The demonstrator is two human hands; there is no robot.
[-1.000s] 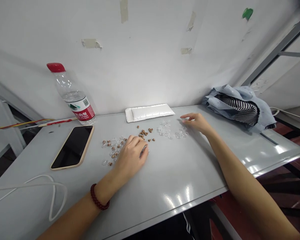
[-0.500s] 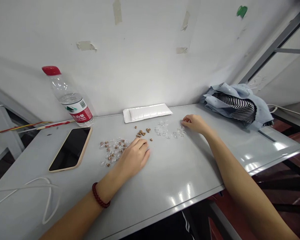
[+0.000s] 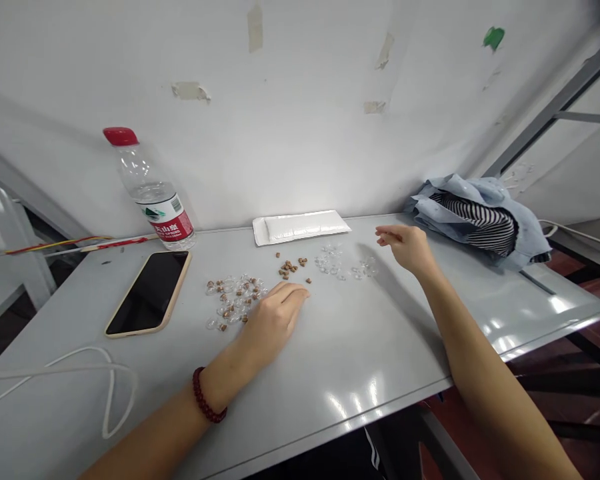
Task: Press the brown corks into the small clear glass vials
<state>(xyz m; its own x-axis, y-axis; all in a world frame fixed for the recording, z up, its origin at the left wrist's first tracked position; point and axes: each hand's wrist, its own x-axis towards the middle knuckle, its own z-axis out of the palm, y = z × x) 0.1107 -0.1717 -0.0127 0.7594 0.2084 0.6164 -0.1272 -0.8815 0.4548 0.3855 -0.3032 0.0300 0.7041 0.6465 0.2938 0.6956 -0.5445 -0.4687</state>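
Observation:
My left hand [image 3: 276,315] rests low over the table [image 3: 360,333], its fingers curled and pressed together; whatever they pinch is hidden. Left of it lies a cluster of tiny clear glass bottles with corks in them [image 3: 233,305]. Just beyond its fingertips sit a single cork [image 3: 309,281] and a small pile of loose corks [image 3: 287,268]. My right hand [image 3: 407,248] hovers above the table with its fingers drawn together, and I cannot make out what is between them. Nearest to it are clear bottles without corks [image 3: 365,268], with more clear ones [image 3: 330,260] farther left.
A white padded packet [image 3: 303,227] lies against the wall. At the left stand a red-capped water bottle [image 3: 165,217] and a phone [image 3: 150,293], with a white cable [image 3: 111,393] in front. Light blue cloth [image 3: 480,213] is heaped at the back right.
My right hand went down to the clear bottles, its fingers closing there, and has since lifted and drawn back to the right. My left hand stays beside the corked bottles, its fingers shifting slightly.

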